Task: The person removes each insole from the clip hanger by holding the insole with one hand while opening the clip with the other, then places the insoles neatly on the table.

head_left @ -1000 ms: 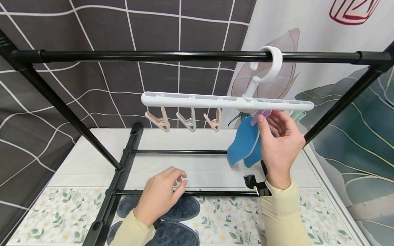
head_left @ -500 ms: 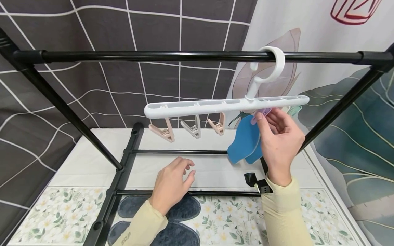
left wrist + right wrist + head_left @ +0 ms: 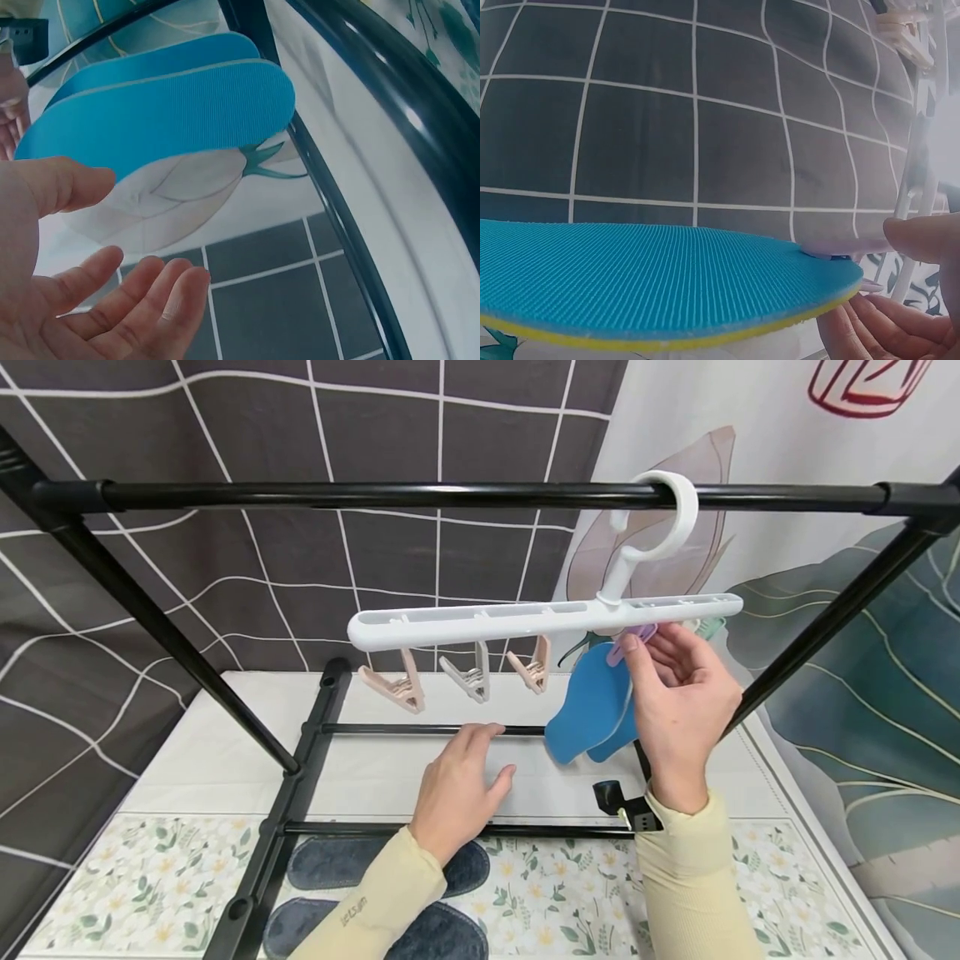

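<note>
A pair of blue insoles (image 3: 588,710) hangs under the right part of a white hanger (image 3: 465,625), their upper ends at a purple clothespin (image 3: 617,652). My right hand (image 3: 684,718) pinches that clothespin between thumb and fingers. In the right wrist view the ribbed face and yellow edge of one insole (image 3: 652,277) show, with the purple clothespin (image 3: 840,247) over its end. My left hand (image 3: 459,789) is raised below the hanger, fingers loosely spread and holding nothing. The left wrist view puts its thumb and fingers (image 3: 150,300) close to the lower insole surface.
The hanger hooks over a black rail (image 3: 375,496). Pink and grey clothespins (image 3: 468,675) hang to the left, a green clothespin (image 3: 708,628) at the right. Dark blue slipper-shaped pads (image 3: 322,864) lie below, by the rack's lower bar (image 3: 555,832). A grid-patterned curtain (image 3: 480,443) stands behind.
My left hand has moved up and right towards the insoles, its fingers extending. The hanger has turned, its left end swinging nearer. My right hand stays at the purple clothespin.
</note>
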A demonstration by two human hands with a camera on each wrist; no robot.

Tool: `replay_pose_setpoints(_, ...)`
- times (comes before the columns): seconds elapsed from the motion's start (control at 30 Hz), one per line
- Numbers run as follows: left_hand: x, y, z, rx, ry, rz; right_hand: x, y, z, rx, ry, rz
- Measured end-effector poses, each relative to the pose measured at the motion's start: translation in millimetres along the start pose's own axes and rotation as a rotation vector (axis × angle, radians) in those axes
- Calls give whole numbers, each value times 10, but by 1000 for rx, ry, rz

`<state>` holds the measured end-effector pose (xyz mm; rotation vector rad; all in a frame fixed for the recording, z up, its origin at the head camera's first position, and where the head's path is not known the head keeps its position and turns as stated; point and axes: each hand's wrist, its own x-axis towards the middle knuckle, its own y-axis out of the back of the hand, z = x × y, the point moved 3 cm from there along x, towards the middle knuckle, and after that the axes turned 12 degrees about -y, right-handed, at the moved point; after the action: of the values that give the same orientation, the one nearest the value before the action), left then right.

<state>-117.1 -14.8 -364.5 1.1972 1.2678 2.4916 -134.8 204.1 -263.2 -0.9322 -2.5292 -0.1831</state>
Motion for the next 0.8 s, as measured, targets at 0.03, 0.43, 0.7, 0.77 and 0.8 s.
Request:
replay_pose_setpoints(0.03,12,-21,11,-2,0,-2,-2,-3,2,5,-1,-2)
replay_pose_setpoints(0.43,123,-239,77,-89,44,-68,-35,-53,-16,22,20,-11)
replay_pose_setpoints(0.7,140,-348,80,-79,16,-62,-62,-48,-6,-4,20,-6)
replay_pose_setpoints(0.77,136,-373,84,-70,6,-60,-67,-45,-3,-7,20,-5)
replay_pose_setpoints(0.8,135,-384,87,-70,2,-58,-68,-44,-2,-4,19,-6)
